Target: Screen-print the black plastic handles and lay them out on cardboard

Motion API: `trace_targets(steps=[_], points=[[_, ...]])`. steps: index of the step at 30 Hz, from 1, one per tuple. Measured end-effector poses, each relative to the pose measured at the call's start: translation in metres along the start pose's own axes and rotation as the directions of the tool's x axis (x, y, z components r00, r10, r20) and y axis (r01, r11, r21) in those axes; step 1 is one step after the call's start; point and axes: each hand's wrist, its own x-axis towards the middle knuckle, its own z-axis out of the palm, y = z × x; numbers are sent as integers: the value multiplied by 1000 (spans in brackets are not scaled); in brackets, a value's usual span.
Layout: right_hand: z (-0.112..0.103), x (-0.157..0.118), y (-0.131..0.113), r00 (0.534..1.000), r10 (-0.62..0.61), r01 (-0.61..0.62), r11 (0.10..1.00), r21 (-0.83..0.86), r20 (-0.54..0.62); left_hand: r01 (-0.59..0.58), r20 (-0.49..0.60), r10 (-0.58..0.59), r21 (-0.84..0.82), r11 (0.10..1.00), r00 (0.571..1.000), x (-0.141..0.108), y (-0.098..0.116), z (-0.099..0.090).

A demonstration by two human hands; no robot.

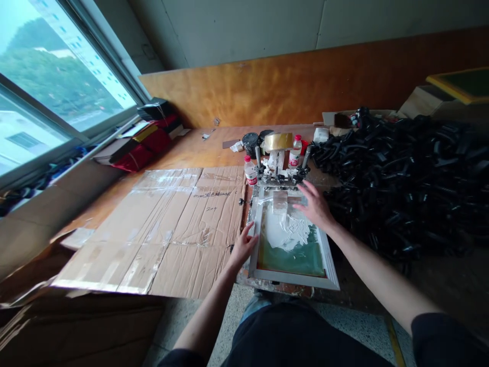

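A metal-framed silkscreen [290, 275] lies flat on the bench, its green mesh [292, 260] smeared with thick white ink [286, 229]. My left hand [243, 245] curls over the frame's left rail. My right hand [315, 206] rests with spread fingers at the upper right corner of the screen. A strip of silver tape [280, 201] lies across the top of the mesh. The top rail sits in a metal hinge clamp [280, 176], with a white-capped plastic bottle [250, 171] on its left.
Taped cardboard [160, 239] covers the wooden bench left of the screen. A large heap of black plastic parts [393, 188] lies to the right. Behind the clamp stand a dark can [251, 144], a gold tape roll [278, 141] and another bottle [295, 152]. A window [64, 66] runs along the left.
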Motion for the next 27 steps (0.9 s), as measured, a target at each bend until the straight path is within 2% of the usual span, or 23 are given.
trace_targets(steps=[2,4,6,8,10,11,14,16,17,18,21,22,23,27], points=[[17,17,-30,985,-72,89,991,-105,155,9,-13,-7,105,994,1000,8,-16,5],[31,25,-50,942,-19,85,980,-182,335,10,-12,-8,167,986,1000,15,-26,7],[40,22,-57,881,40,80,969,-232,472,6,-4,-5,199,980,1000,19,-33,7],[45,7,-58,851,9,136,962,-238,525,2,4,-3,213,977,1000,22,-37,6],[43,-16,-55,838,-127,259,948,-183,531,8,4,-9,223,975,1000,23,-40,5],[40,-29,-53,816,-217,336,932,-134,535,11,1,-12,227,974,1000,23,-42,5],[25,-56,-47,695,-445,526,850,22,565,10,-1,-10,228,974,1000,23,-45,5],[16,-60,-45,639,-508,563,821,99,578,0,3,-1,219,976,1000,23,-46,6],[14,-58,-44,635,-511,553,824,121,579,-4,5,3,215,977,1000,23,-46,6],[14,-55,-44,653,-499,530,839,127,570,-7,7,6,213,977,1000,23,-46,6],[25,-53,-48,775,-426,458,888,50,467,-14,10,12,207,978,1000,22,-44,6],[30,-57,-49,798,-423,461,887,18,429,-14,10,13,197,980,1000,22,-43,5],[34,-63,-50,804,-435,478,878,-5,405,-12,9,11,183,983,1000,22,-43,6],[35,-86,-53,773,-480,516,856,29,415,13,-12,-12,116,993,1000,21,-40,6]])
